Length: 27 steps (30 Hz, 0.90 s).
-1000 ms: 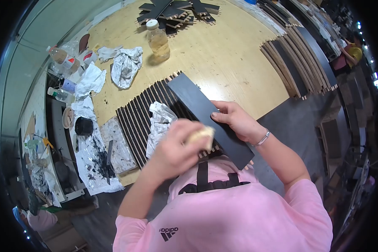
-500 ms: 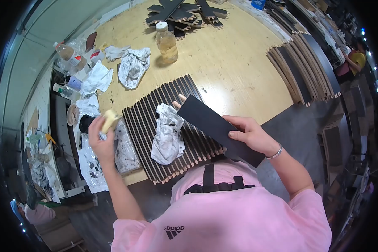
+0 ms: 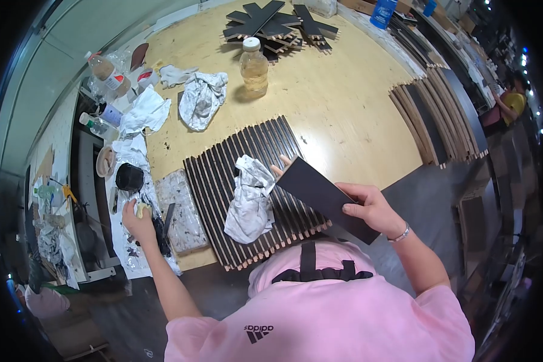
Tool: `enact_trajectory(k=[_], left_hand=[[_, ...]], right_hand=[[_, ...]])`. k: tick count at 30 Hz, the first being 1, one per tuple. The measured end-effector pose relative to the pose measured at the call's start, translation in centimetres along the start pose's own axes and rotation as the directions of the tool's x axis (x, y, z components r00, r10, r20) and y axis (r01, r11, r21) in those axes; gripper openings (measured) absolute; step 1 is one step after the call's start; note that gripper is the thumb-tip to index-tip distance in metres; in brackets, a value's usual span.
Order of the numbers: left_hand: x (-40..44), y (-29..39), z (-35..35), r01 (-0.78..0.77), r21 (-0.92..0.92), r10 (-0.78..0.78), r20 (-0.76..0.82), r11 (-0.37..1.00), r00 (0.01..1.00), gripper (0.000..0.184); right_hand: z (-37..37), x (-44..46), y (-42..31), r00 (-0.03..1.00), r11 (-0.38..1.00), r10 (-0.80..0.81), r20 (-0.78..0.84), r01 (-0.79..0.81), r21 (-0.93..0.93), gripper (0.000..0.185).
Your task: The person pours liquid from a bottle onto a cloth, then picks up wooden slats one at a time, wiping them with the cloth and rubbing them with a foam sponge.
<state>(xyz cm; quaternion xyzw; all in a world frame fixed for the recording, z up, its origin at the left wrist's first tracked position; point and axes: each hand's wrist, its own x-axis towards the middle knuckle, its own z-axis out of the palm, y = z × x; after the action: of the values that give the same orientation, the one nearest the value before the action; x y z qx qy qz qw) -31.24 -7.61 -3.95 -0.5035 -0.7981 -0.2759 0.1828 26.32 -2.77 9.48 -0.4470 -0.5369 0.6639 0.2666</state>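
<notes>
My right hand grips a flat black board, thumb on its top face, with pale dowel pegs at its far end. My left hand is down at the stained white sheet on the left, fingers closed on a pale yellow sponge. Just beyond that hand stands a black cup. A row of narrow dark strips with pegged ends lies in front of me, and a crumpled white rag rests on it. Between sheet and strips sits a paint-smeared block, seemingly wrapped in plastic.
A capped bottle of yellowish liquid stands mid-table. Black pegged boards are piled at the far end, and more boards stack at the right. Rags and bottles crowd the left edge. Another person is at far right.
My left hand, with the sponge, has come down toward me from beside the black cup to the stained sheet. The board stays in my right hand; the view has shifted slightly.
</notes>
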Motion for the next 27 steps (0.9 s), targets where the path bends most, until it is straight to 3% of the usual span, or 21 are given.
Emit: enact_trajectory(k=[1,3,5,6,7,9,12,17,20,24,26,27], left_hand=[[0.7,3.7,-1.7,0.019,-0.173,-0.018,0.008,0.985,1.000,0.033],[0.4,12.1,-4.6,0.257,-0.587,-0.184,0.182,0.768,0.966,0.032],[-0.5,19.5,-7.9,0.182,-0.718,0.059,0.297,0.672,0.953,0.029],[-0.5,22.7,-9.4,0.003,-0.748,0.255,0.231,0.664,0.939,0.028],[-0.8,25.0,-9.9,-0.039,-0.809,0.354,0.212,0.587,0.911,0.030],[-1.3,28.1,-9.9,0.012,-0.911,0.450,0.215,0.412,0.867,0.027],[-1.5,30.7,-10.3,0.182,-0.938,0.456,0.305,0.294,0.836,0.024],[-0.8,32.0,-10.4,0.110,-0.942,0.533,0.272,0.316,0.801,0.017],[-0.6,32.0,-10.0,0.242,-0.929,0.588,0.365,0.279,0.722,0.014],[-0.5,32.9,-10.8,0.096,-0.896,0.591,0.363,0.434,0.720,0.011],[-1.0,33.1,-11.0,0.231,-0.860,0.539,0.472,0.454,0.698,0.011],[-1.2,32.8,-10.5,0.185,-0.879,0.558,0.429,0.440,0.710,0.010]], right_hand=[[0.0,-0.1,0.1,1.000,1.000,0.001,-0.003,-0.001,0.010,0.050],[0.0,-0.4,0.3,1.000,1.000,0.008,-0.001,-0.008,0.029,0.049],[0.1,-0.5,0.5,1.000,0.999,-0.013,-0.016,0.014,0.039,0.049],[0.1,-0.6,0.6,0.999,0.999,-0.024,-0.024,0.025,0.046,0.049],[0.1,-0.6,0.8,0.999,0.999,-0.031,-0.025,0.032,0.040,0.049],[-0.1,-0.8,1.1,0.998,0.998,-0.047,-0.034,0.048,0.030,0.048],[0.1,-1.2,0.6,0.997,0.995,-0.059,-0.042,0.063,0.083,0.051],[-0.9,-1.9,1.1,0.999,0.996,-0.048,-0.003,0.048,0.076,0.047],[-1.5,-2.2,1.1,0.999,0.997,-0.051,0.020,0.050,0.061,0.046],[-1.9,-2.7,1.6,1.000,0.997,-0.030,-0.001,0.030,0.064,0.047],[-2.4,-2.8,2.1,0.996,0.996,-0.082,0.020,0.083,-0.040,0.049],[-2.6,-2.7,2.3,0.992,0.992,-0.121,0.044,0.122,-0.022,0.050]])
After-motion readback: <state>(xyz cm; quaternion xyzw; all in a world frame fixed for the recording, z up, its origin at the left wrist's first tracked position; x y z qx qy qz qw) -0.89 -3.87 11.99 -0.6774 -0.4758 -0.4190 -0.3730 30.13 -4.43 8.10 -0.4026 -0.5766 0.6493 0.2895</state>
